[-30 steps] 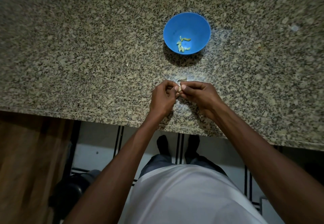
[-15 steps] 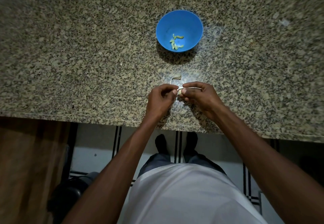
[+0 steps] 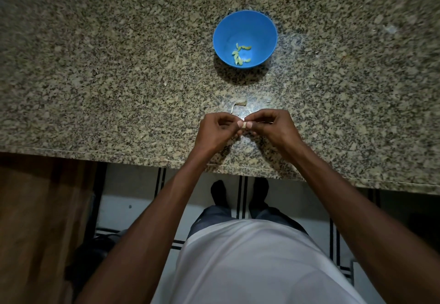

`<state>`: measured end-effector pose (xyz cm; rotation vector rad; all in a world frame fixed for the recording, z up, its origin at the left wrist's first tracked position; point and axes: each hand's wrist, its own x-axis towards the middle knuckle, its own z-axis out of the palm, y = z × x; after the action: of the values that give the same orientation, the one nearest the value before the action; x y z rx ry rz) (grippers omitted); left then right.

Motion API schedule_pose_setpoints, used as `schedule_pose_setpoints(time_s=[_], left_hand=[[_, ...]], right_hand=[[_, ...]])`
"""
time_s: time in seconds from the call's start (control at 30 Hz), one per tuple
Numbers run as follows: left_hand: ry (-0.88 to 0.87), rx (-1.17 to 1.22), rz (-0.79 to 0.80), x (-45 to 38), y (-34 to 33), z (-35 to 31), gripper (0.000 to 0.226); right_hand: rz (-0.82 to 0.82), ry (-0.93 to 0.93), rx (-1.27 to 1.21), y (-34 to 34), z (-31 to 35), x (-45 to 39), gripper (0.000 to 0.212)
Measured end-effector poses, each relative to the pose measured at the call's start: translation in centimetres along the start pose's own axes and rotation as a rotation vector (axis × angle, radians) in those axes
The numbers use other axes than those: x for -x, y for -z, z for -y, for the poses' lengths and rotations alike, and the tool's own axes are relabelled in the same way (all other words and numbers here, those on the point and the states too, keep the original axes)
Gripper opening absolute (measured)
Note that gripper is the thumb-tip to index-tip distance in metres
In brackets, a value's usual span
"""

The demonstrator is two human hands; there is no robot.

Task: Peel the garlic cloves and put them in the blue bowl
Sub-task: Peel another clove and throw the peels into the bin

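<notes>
Now both hands, left hand [image 3: 215, 130] and right hand [image 3: 271, 127], are pinching one garlic clove [image 3: 244, 125] near the blue bowl [image 3: 266, 32], fingertips curled tight, probably for peeling.

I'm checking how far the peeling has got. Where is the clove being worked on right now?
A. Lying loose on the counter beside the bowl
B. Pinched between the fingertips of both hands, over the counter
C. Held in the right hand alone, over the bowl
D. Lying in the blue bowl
B: the clove sits pinched between the left hand and right hand, over the counter and short of the bowl.
</notes>
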<state>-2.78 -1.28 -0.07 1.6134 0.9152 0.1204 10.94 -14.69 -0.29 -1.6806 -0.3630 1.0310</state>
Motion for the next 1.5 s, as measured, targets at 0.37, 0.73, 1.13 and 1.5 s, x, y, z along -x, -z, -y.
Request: schedule_pose_setpoints(time_s=[0.37, 0.73, 1.13, 1.5], left_hand=[[-0.121, -0.205, -0.090, 0.1, -1.5, 0.0, 0.011], [-0.178, -0.256, -0.077, 0.3, -1.0, 0.2, 0.018], [-0.114, -0.204, 0.086, 0.1, 0.5, -0.2, 0.028], [-0.178, -0.274, -0.036, 0.3, -0.4, 0.0, 0.029]], right_hand=[[-0.048, -0.102, -0.230, -0.4, -0.5, 0.2, 0.024], [-0.070, 0.010, 0.060, -0.1, -0.4, -0.3, 0.016], [-0.048, 0.104, 0.319, 0.1, 0.4, 0.6, 0.013], [-0.049, 0.086, 0.204, 0.2, 0.1, 0.8, 0.016]])
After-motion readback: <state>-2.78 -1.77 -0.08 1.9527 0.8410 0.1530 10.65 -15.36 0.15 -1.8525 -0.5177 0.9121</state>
